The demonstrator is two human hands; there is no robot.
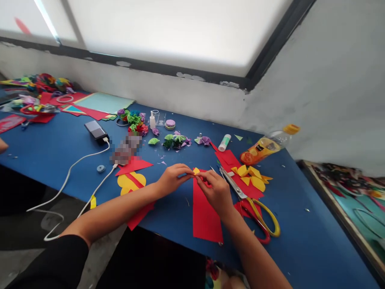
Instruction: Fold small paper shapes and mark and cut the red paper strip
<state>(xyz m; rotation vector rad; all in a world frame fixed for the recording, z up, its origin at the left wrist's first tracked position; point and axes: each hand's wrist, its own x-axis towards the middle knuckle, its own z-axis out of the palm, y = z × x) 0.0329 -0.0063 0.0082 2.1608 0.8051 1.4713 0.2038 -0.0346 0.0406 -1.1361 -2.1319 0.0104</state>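
Between the fingertips of my left hand (175, 178) and my right hand (215, 188) is a small piece of yellow paper (196, 171). Both hands pinch it, closed, over the top end of a red paper strip (206, 218) on the blue table. Just right of my right hand lie large scissors (245, 194) with one yellow and one red handle, blades parted slightly. Beyond them, cut yellow paper pieces (255, 180) rest on red paper (228, 160). Left of my left hand, yellow rounded paper shapes (131, 182) lie with red paper over and under them.
An orange drink bottle (269, 145) lies on its side at the right, near a glue stick (224, 142). Paper flowers (177, 140) and a small white bottle (152, 120) stand farther back. A black device (96, 131) trails a white cable (70, 168) at left. Another person's hand (3, 145) shows at the left edge.
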